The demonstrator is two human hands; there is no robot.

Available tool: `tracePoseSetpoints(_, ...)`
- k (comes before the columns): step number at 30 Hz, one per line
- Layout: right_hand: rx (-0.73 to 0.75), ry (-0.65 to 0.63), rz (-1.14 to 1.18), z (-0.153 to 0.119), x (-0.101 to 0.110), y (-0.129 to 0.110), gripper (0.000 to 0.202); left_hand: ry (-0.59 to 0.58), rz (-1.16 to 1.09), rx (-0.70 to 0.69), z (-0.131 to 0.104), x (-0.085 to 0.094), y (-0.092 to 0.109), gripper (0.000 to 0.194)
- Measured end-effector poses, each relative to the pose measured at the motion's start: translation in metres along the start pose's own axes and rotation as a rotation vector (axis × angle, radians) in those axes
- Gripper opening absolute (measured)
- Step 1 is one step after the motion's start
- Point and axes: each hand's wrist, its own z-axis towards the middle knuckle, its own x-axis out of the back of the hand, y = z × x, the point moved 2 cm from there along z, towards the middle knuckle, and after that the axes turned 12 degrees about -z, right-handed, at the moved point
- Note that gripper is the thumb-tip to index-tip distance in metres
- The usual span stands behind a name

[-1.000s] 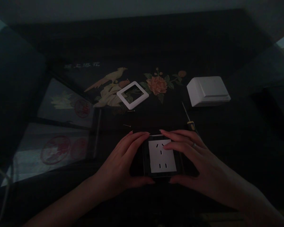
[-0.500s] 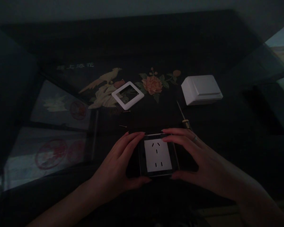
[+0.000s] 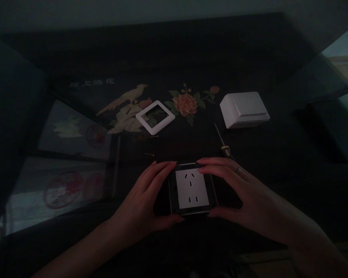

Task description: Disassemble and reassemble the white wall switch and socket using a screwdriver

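Note:
A wall socket [image 3: 192,188] with a white face and a dark surround lies near the table's front, its slots facing up. My left hand [image 3: 146,197] grips its left side, fingertips at the top left corner and thumb at the bottom edge. On the other side my right hand [image 3: 243,189], with a ring on one finger, holds the top right corner and the lower right edge. Beyond them lies a white square frame [image 3: 142,121]. Two small screws, one higher [image 3: 154,136] and one lower [image 3: 149,155], rest below the frame. A screwdriver [image 3: 225,150] lies just past my right hand.
A white box-like block [image 3: 245,109] stands at the right behind the screwdriver. Farther right is a dark object [image 3: 336,129]. The dark glossy table [image 3: 168,54] shows a bird and flower picture, with reflections on the left.
The view has shifted very slightly. Both hands keep the same hold on the socket, and nothing else has visibly moved.

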Motion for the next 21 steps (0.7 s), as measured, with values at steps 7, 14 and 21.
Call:
tracePoseSetpoints(7,0.035,0.068,-0.033,-0.001,0.004,0.006,0.072,-0.002,0.013,-0.039,0.003,0.001,0.0,0.102)
tracePoseSetpoints(14,0.098,0.328,-0.03,0.02,0.037,-0.009,0.015,0.074,-0.083,-0.129,0.006,0.016,0.006,0.083)
tracePoseSetpoints(21,0.167,-0.046,-0.282,0.125,0.027,-0.042,0.01,0.408,0.019,-0.045,0.021,0.049,-0.018,0.02)
